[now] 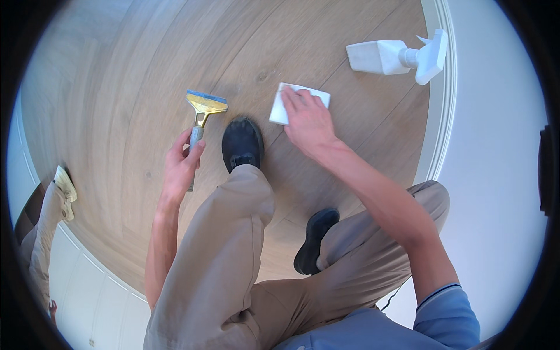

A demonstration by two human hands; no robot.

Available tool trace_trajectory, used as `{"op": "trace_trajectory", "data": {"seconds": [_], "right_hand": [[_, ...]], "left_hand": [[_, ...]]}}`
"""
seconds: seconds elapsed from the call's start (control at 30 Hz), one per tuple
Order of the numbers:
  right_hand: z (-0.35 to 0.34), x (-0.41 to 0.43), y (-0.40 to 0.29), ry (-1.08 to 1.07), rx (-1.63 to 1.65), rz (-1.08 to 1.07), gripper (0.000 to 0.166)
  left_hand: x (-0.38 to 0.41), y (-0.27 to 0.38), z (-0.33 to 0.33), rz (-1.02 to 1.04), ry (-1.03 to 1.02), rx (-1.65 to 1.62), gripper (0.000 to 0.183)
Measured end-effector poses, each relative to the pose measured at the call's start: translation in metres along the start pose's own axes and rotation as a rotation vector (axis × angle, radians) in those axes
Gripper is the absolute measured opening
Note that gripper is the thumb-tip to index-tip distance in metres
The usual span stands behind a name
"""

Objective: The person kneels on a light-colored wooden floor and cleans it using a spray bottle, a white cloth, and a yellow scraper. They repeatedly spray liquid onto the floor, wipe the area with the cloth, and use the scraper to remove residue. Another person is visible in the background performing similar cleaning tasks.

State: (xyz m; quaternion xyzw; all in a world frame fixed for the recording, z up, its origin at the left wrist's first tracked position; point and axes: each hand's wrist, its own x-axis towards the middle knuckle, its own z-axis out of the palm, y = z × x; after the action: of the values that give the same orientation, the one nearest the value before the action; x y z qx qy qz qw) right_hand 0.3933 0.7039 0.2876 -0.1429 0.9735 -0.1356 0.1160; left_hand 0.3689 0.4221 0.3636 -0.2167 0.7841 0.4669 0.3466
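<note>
My left hand (183, 162) grips the grey handle of a scraper (205, 104), whose yellow head with a blue edge strip points away from me. Under the fingers of my right hand (308, 118), a white rectangular pad (279, 107), perhaps a sponge, lies against the wood-plank floor (245, 57). The palm covers part of it. Between my hands is the toe of my black shoe (243, 142). Farther off to the right, a white spray bottle (380, 57) lies on its side, its trigger head close to the baseboard.
A white moulded baseboard (439, 113) and a pale wall (494, 131) run along my right. At the far left stands another person, seen as a light trouser leg (46, 232) and a cream shoe (65, 186). White panels (83, 280) border the floor behind them.
</note>
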Motion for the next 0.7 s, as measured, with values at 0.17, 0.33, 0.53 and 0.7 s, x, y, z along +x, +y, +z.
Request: {"op": "trace_trajectory", "data": {"seconds": [0.17,0.33,0.53,0.7], "right_hand": [[-0.045,-0.022,0.036,-0.078,0.426,0.618,0.071],[-0.087,-0.014,0.128,0.614,0.602,0.632,0.084],[-0.121,0.054,0.15,0.476,0.724,0.433,0.049],[-0.106,0.069,0.101,-0.227,0.283,-0.291,0.03]], "left_hand": [[0.001,-0.014,-0.007,-0.021,0.047,0.05,0.042],[0.007,-0.04,-0.013,-0.066,0.065,-0.05,0.043],[0.006,-0.032,-0.009,-0.127,0.079,-0.079,0.044],[0.002,-0.032,-0.013,-0.141,0.072,-0.082,0.045]]}}
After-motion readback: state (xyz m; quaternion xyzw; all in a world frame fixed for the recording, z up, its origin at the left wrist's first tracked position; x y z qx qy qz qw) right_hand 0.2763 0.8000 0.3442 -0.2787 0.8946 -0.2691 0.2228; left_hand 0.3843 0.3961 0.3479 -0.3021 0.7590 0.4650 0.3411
